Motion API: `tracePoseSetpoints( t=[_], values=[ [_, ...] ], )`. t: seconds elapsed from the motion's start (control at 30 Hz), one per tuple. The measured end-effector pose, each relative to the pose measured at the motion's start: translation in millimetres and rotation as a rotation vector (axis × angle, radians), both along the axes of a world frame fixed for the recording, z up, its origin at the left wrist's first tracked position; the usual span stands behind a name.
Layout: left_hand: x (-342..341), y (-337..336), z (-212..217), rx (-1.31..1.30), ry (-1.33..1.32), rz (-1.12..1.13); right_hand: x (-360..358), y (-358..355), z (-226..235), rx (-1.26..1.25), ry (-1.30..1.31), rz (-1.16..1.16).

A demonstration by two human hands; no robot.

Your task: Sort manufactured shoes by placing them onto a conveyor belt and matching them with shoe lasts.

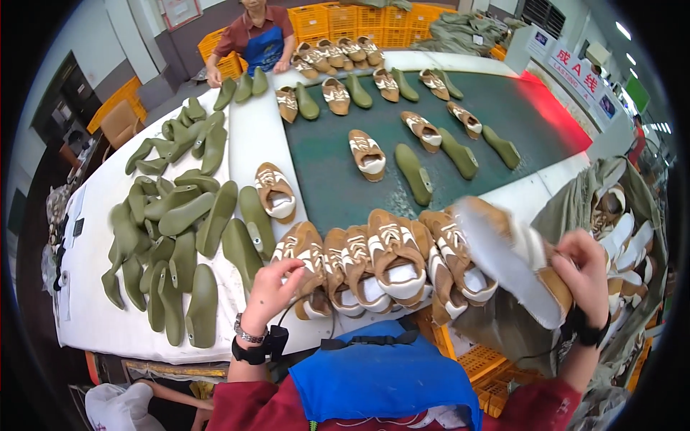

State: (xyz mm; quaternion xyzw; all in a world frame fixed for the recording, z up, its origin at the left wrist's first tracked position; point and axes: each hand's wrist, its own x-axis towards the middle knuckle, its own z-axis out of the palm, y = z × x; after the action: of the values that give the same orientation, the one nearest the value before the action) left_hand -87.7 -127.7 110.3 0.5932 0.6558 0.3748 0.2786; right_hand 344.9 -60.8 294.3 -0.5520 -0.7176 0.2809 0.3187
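My right hand grips the heel end of a brown and white sneaker upper. It hangs tilted above the table's near right edge, its pale grey underside turned partly toward me. My left hand holds nothing I can see, its fingers loosely bent and slightly apart. Beside it stands a tight row of similar sneaker uppers along the near edge, heels toward me. Left of them lie green shoe lasts, and one more brown sneaker sits just beyond.
A green conveyor belt carries sneakers paired with lasts. Many lasts pile up on the white tabletop at left. At right, a sack holds more uppers. A person in a blue apron stands across the table, before orange crates.
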Motion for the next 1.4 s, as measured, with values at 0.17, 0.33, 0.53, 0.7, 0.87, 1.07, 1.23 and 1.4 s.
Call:
tracePoseSetpoints(
  t=[0.17,0.33,0.53,0.7,0.87,1.07,1.23,1.4],
  values=[
    [-41,-18,10,0.025,0.114,0.11,-109,88,53,-0.154,-0.2,0.376],
    [-100,-16,-34,0.001,0.154,0.2,-207,179,57,-0.129,-0.206,0.571],
    [-128,5,-76,-0.006,0.198,0.223,-300,236,-77,-0.032,-0.426,0.829],
    [-141,18,-123,-0.025,0.401,0.282,-379,247,-196,0.036,-0.662,0.806],
    [-141,27,-139,-0.159,0.46,0.328,-381,242,-319,-0.041,-0.775,1.044],
    [-147,24,-142,-0.218,0.416,0.342,-375,229,-304,-0.114,-1.064,0.968],
    [-138,15,-135,-0.19,0.334,0.3,-369,236,-341,0.037,-1.028,0.966],
    [-131,-10,-134,-0.221,0.256,0.329,-401,275,-342,0.088,-0.56,0.66]
  ],
)
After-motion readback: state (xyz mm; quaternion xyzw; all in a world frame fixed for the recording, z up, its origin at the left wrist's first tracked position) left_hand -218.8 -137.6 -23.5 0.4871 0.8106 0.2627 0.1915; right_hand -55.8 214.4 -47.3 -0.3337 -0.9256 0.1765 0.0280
